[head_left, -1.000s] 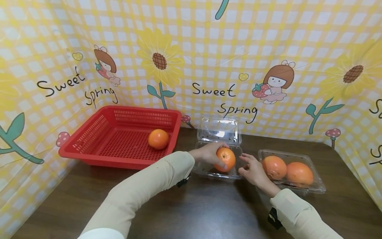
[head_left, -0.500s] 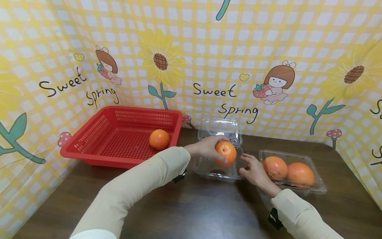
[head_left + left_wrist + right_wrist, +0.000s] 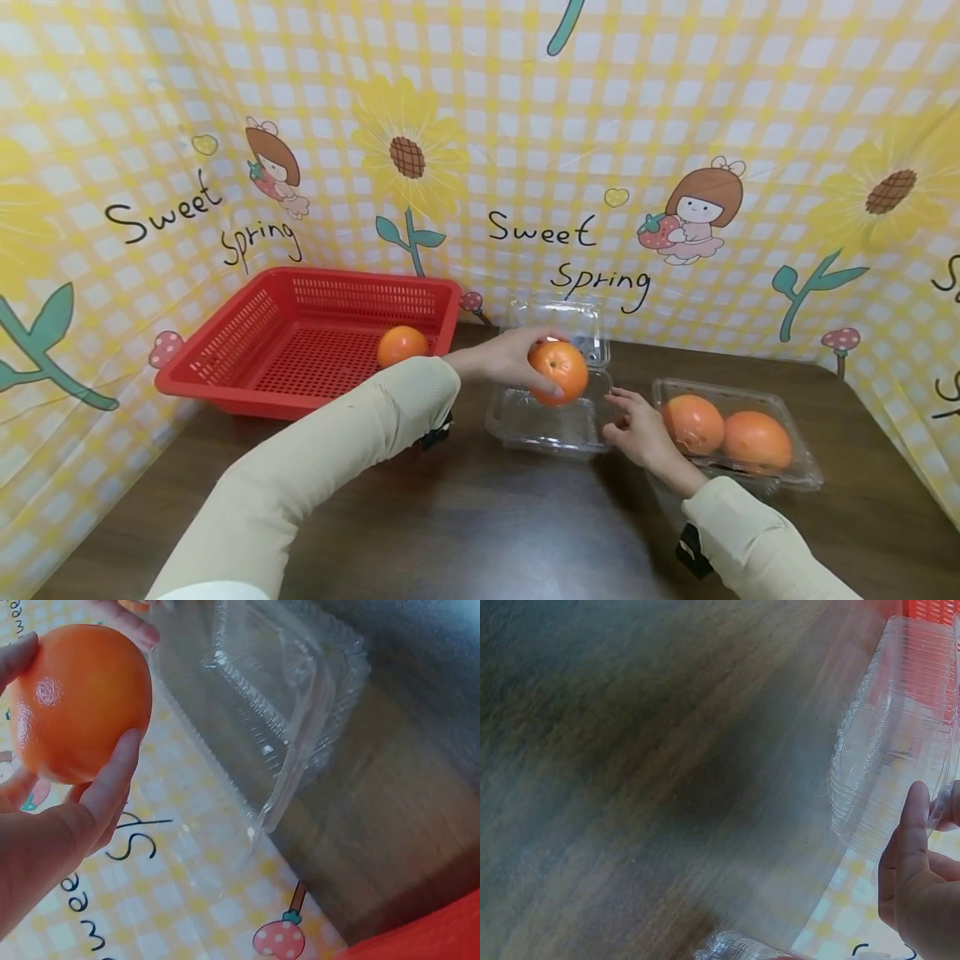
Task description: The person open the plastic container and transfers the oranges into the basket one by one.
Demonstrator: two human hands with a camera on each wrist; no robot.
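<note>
My left hand (image 3: 508,358) grips an orange (image 3: 562,372) between thumb and fingers, holding it up over an open clear plastic box (image 3: 546,427). In the left wrist view the held orange (image 3: 84,705) looks smooth and glossy, with fingertips on both sides of it. The box's lid (image 3: 558,315) stands tipped back against the cloth, and its tray holds no fruit. At the tray's right edge my right hand (image 3: 639,429) pinches the rim; the right wrist view has the thumb (image 3: 915,817) outside the wall (image 3: 877,780) and fingers beyond it.
A red basket (image 3: 300,403) stands at the left, with one orange (image 3: 402,345) in its right part. To the right lies a closed clear box (image 3: 780,400) holding two oranges (image 3: 757,440). A yellow checked cloth (image 3: 465,150) hangs behind the brown table (image 3: 480,525).
The left hand has lifted the orange up out of the clear tray and moved it slightly left. My right hand stays at the tray's edge.
</note>
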